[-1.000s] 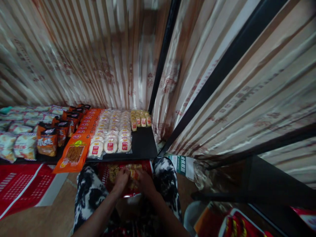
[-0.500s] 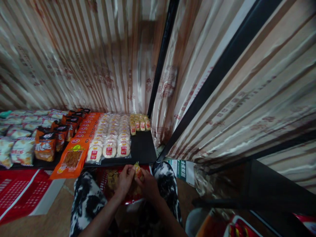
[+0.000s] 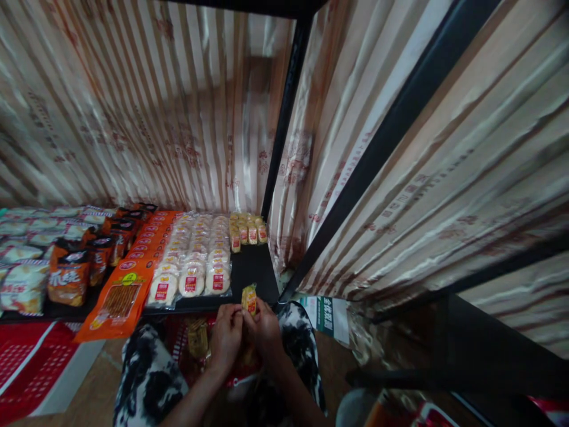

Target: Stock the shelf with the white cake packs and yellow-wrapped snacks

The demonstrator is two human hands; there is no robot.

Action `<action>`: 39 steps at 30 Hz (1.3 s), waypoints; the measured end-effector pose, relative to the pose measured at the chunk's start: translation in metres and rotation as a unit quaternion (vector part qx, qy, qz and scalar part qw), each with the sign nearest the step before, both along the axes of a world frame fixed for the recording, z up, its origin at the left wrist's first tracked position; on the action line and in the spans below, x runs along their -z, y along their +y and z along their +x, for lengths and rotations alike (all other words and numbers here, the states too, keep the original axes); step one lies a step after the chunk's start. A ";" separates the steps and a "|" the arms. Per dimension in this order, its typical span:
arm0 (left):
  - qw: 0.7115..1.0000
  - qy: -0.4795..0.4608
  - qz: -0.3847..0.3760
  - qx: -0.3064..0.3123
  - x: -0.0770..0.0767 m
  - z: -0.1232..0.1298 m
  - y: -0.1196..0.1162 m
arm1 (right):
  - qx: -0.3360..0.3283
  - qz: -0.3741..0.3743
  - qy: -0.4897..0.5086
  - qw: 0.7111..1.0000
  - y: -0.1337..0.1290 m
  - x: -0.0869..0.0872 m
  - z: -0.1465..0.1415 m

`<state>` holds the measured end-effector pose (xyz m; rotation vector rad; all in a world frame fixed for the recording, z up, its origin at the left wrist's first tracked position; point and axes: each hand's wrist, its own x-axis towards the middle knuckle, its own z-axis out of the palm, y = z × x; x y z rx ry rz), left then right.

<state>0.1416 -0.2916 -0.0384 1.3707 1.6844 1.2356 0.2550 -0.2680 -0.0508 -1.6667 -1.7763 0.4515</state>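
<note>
Head view has the right hand pinching a small, crinkly yellow packet by the black shelf's front edge, near its right corner; the left hand curls against it, whether gripping I can't tell from here. Glossy little blocks crowd the back right corner, beside round, flat cakes in clear film.

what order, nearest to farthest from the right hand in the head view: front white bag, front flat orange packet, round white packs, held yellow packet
1. Yellow packet: in the right hand's grip
2. Round white packs: left of the hand
3. Front flat orange packet: farther left
4. Front white bag: far left
</note>
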 end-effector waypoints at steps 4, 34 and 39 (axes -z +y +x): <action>1.000 -0.018 0.004 0.006 -0.003 0.005 0.009 | -0.004 0.011 0.014 1.000 0.013 -0.006 -0.002; 0.993 0.035 -0.101 0.058 -0.030 0.025 0.077 | 0.068 0.010 0.191 0.979 0.084 0.020 -0.012; 0.991 0.047 -0.112 0.052 -0.033 0.028 0.094 | 0.070 0.014 0.229 0.971 0.103 0.024 -0.013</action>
